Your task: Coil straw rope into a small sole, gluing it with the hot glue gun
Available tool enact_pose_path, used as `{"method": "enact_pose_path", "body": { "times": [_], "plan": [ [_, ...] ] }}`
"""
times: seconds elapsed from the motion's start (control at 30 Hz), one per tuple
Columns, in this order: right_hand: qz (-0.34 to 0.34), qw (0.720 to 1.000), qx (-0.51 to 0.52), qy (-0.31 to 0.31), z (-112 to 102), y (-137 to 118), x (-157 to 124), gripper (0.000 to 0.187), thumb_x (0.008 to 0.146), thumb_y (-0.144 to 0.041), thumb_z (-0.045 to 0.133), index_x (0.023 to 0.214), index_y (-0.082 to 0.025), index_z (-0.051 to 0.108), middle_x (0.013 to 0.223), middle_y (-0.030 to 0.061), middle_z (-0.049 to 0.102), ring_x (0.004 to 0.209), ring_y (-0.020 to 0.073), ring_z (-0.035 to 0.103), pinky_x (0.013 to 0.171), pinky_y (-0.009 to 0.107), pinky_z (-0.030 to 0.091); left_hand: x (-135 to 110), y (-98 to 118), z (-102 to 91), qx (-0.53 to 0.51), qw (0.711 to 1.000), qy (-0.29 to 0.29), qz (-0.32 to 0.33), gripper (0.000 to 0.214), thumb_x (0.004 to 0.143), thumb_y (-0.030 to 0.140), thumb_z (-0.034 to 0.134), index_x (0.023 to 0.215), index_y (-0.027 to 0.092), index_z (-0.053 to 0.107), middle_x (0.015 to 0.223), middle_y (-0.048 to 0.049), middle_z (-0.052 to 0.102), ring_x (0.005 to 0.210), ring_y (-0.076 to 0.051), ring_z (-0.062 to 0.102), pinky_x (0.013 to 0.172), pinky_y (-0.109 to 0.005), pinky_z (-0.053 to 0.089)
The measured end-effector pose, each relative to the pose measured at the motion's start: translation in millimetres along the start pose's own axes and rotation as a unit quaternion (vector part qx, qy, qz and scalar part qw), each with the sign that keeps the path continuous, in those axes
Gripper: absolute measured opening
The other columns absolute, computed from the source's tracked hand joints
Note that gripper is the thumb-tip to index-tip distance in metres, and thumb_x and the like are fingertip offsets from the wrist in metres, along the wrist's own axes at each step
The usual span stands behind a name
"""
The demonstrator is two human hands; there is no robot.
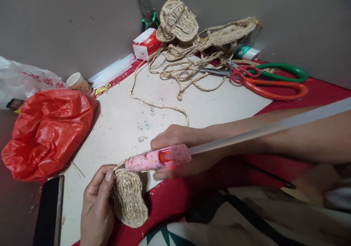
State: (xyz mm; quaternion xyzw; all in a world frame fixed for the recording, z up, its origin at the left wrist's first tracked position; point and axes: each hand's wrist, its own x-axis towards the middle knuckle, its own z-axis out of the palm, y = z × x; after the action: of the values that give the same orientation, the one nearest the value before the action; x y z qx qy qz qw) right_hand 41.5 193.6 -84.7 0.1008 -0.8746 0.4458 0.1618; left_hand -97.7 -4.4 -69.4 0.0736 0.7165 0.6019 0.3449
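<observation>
My left hand [98, 202] pinches the edge of a coiled braided-straw sole [130, 198] near the front of the table. In my right hand [175, 140] is a pink hot glue gun [157, 160], its front end at the sole's upper edge. A long translucent glue stick [268, 127] sticks out of the back of the gun and passes over my right forearm. From the sole's upper edge a braided straw cord [161, 105] runs under my right hand and loops back to the pile behind. The exact glue tip is hard to make out.
Behind lie a straw cord tangle [189, 68], a finished-looking coiled straw piece [178, 19], scissors with red handles [244, 74] and larger shears with green and orange handles [276, 89]. A red plastic bag [52, 129], paper cup [78, 82] and phone [48, 213] stand left.
</observation>
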Motion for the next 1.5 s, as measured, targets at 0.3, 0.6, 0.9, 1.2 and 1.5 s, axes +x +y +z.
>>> {"method": "enact_pose_path", "body": {
  "times": [0.3, 0.6, 0.9, 1.2, 1.5],
  "plan": [
    [0.036, 0.999, 0.017, -0.019, 0, -2, -1, 0.035, 0.084, -0.043, 0.054, 0.066, -0.015, 0.044, 0.058, -0.0046, 0.042, 0.051, 0.0042, 0.037, 0.049, 0.017, 0.027, 10, -7, -12.6, 0.016, 0.999, -0.03, 0.015, 0.03, 0.069, 0.039, 0.074, 0.09, 0.019, 0.065, 0.076, -0.002, 0.064, 0.068, -0.016, 0.059, 0.064, -0.024, 0.046],
    [0.029, 0.999, 0.009, -0.019, 4, 3, -2, 0.037, 0.085, -0.049, 0.051, 0.07, -0.015, 0.046, 0.059, -0.0046, 0.044, 0.052, 0.0045, 0.038, 0.049, 0.018, 0.027, 3, -3, -4.1, -0.002, 0.999, -0.05, 0.006, 0.026, 0.069, 0.035, 0.074, 0.086, 0.018, 0.065, 0.073, -0.0018, 0.064, 0.065, -0.017, 0.059, 0.06, -0.025, 0.045],
    [0.036, 0.998, -0.002, -0.051, -3, 2, -3, 0.031, 0.083, -0.041, 0.055, 0.069, -0.015, 0.046, 0.06, -0.0035, 0.048, 0.05, 0.0045, 0.04, 0.049, 0.017, 0.028, -2, 8, 4.4, -0.012, 0.993, -0.082, -0.08, 0.027, 0.067, 0.035, 0.074, 0.079, 0.018, 0.057, 0.062, -0.0007, 0.056, 0.051, -0.011, 0.05, 0.047, -0.019, 0.035],
    [0.061, 0.995, 0.011, -0.079, -14, -9, -1, 0.03, 0.081, -0.035, 0.057, 0.064, -0.016, 0.042, 0.056, -0.0051, 0.042, 0.046, 0.0034, 0.036, 0.046, 0.015, 0.028, -6, 9, -3.2, 0.017, 0.989, -0.116, -0.093, 0.025, 0.07, 0.036, 0.072, 0.078, 0.017, 0.057, 0.063, -0.002, 0.056, 0.052, -0.011, 0.05, 0.051, -0.021, 0.035],
    [0.055, 0.993, 0.025, -0.105, -23, -14, 1, 0.031, 0.081, -0.036, 0.06, 0.064, -0.015, 0.043, 0.055, -0.0064, 0.043, 0.045, 0.002, 0.036, 0.046, 0.014, 0.029, -14, 11, 2.8, 0.017, 0.989, -0.129, -0.072, 0.021, 0.07, 0.034, 0.071, 0.076, 0.017, 0.059, 0.059, -0.0013, 0.052, 0.052, -0.011, 0.043, 0.051, -0.022, 0.033]
  ]
}}
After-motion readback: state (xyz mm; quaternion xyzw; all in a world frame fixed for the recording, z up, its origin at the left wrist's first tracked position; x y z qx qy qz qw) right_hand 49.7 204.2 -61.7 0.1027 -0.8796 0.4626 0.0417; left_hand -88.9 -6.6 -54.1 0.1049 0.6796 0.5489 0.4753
